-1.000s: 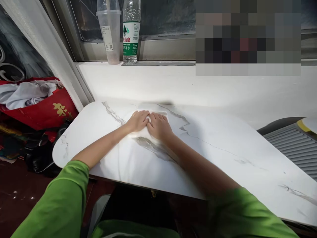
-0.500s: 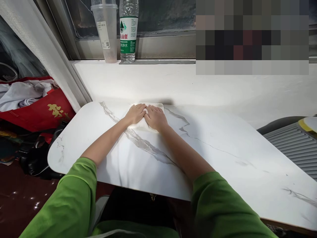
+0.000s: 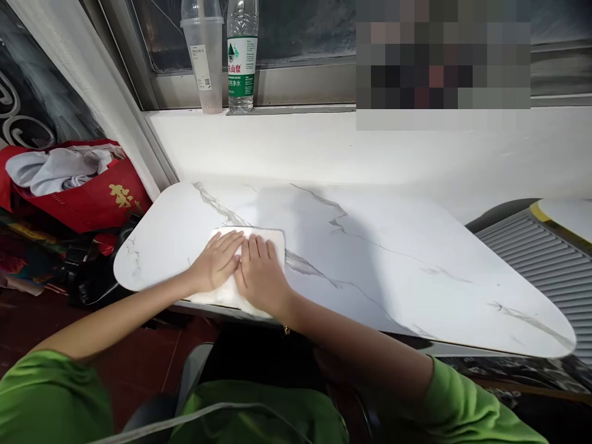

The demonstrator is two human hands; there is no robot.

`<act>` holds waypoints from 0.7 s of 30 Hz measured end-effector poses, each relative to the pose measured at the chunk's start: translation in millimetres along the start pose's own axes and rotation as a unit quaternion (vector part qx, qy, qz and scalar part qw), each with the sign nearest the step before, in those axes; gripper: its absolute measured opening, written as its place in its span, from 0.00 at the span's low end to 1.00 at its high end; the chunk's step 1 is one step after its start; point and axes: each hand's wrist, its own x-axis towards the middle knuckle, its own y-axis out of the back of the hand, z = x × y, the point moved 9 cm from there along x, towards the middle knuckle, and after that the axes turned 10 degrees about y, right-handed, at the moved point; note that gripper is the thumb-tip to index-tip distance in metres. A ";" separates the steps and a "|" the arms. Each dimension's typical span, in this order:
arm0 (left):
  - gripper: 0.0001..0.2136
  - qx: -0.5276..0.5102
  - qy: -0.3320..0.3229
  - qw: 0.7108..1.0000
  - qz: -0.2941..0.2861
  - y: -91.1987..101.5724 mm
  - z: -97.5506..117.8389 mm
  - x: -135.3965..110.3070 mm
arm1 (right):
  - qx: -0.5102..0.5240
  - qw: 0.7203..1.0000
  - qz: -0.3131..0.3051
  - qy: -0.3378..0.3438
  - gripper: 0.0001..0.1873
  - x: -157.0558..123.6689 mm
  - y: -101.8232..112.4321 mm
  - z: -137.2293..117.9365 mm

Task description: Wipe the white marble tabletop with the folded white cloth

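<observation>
A folded white cloth lies on the white marble-patterned table, close to its near edge. My left hand and my right hand rest side by side on top of the cloth, palms down, fingers stretched flat and pointing away from me. Both hands press on the cloth, and most of it is hidden beneath them. My arms wear green sleeves pushed up above the forearms.
On the windowsill stand a clear plastic cup and a water bottle with a green label. A red bag with clothes sits at the left. A grey ribbed appliance stands at the right.
Both hands have slid the cloth from the far side of the table towards me, to the near edge. The hands stay flat and together.
</observation>
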 end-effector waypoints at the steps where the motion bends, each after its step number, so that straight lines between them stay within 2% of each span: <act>1: 0.25 -0.002 0.005 1.000 0.004 2.7 -0.7 -10.9 | 0.007 1.000 -0.002 0.012 0.31 -1.7 2.2 -8.7; 4: 0.25 -0.005 0.032 0.999 0.015 8.3 -5.6 -27.1 | 0.031 0.998 -0.005 0.051 0.31 0.0 4.0 -21.5; 6: 0.24 -0.001 0.050 0.998 0.023 9.3 -11.4 -22.1 | 0.049 0.997 -0.003 0.061 0.30 6.6 1.1 -16.6; 8: 0.24 0.005 0.063 0.998 0.030 8.5 -19.1 -5.1 | 0.064 0.997 0.004 0.052 0.29 18.3 -4.9 -1.8; 11: 0.24 0.010 0.072 0.997 0.031 6.7 -34.5 37.8 | 0.080 0.996 0.012 0.030 0.26 45.6 -19.8 29.7; 17: 0.22 -0.005 0.065 0.997 0.050 14.3 -69.2 142.1 | 0.072 0.997 0.021 -0.036 0.23 118.5 -57.8 100.3; 21: 0.21 -0.022 0.045 0.996 0.071 18.8 -85.9 190.2 | 0.045 0.994 0.056 -0.076 0.23 152.6 -73.6 133.4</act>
